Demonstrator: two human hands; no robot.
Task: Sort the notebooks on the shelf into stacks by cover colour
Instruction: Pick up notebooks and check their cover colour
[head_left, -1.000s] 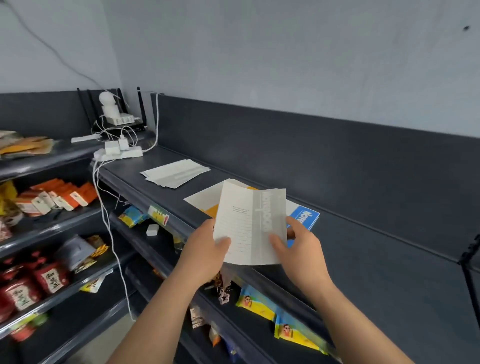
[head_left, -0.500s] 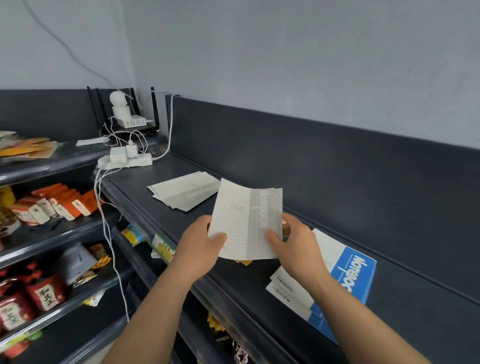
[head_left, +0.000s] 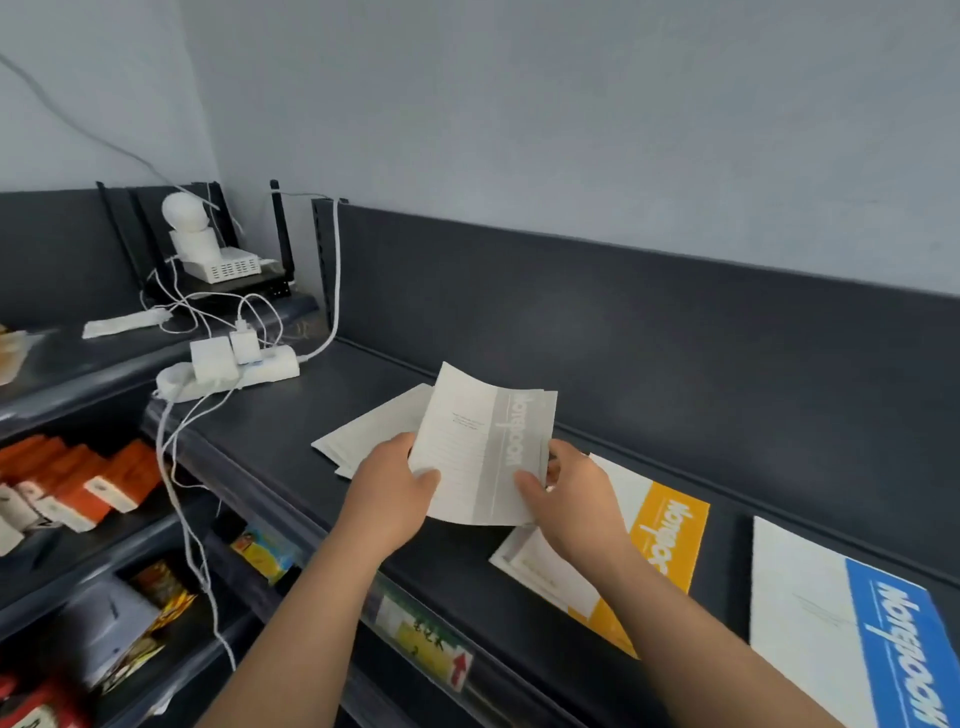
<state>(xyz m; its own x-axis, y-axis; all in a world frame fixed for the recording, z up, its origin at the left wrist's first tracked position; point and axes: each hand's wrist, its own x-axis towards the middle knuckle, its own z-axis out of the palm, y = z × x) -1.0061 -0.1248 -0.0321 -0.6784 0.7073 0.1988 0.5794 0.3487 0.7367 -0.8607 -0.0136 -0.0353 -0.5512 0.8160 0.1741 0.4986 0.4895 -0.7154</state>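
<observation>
1. Notebooks are what this moment turns on, and they sit on the long dark grey metal shelf (head_left: 467, 566), the biggest thing in view, which runs from the near right toward the far left corner.
2. Blue-and-white notebook stack (head_left: 852, 623) lies flat at the near right end of that shelf, well apart from the hands.
3. Yellow-and-white notebook stack (head_left: 670, 540) lies flat just left of the blue one, partly hidden under the right forearm.
4. Thin grey-and-white paper-covered notebooks (head_left: 483, 447), several together, are held tilted up off the shelf, between the yellow stack and the far pile.
5. Flat grey-and-white pile (head_left: 374, 431) rests on the shelf just behind the held ones, its sheets fanned unevenly.
6. Left hand (head_left: 389, 493) pinches the lower left corner of the held notebooks, thumb on the front cover and fingers closed behind.
7. Right hand (head_left: 576, 499) grips the lower right edge the same way, thumb on the grey band.
8. White power strip (head_left: 228, 371) with plugged chargers and loose cables sits near the far end of the shelf.
9. Risk, as I judge it: the covers are limp and slick, so a loosened pinch could let the bundle splay, slide off the front lip, or land askew on the uneven pile.
</observation>
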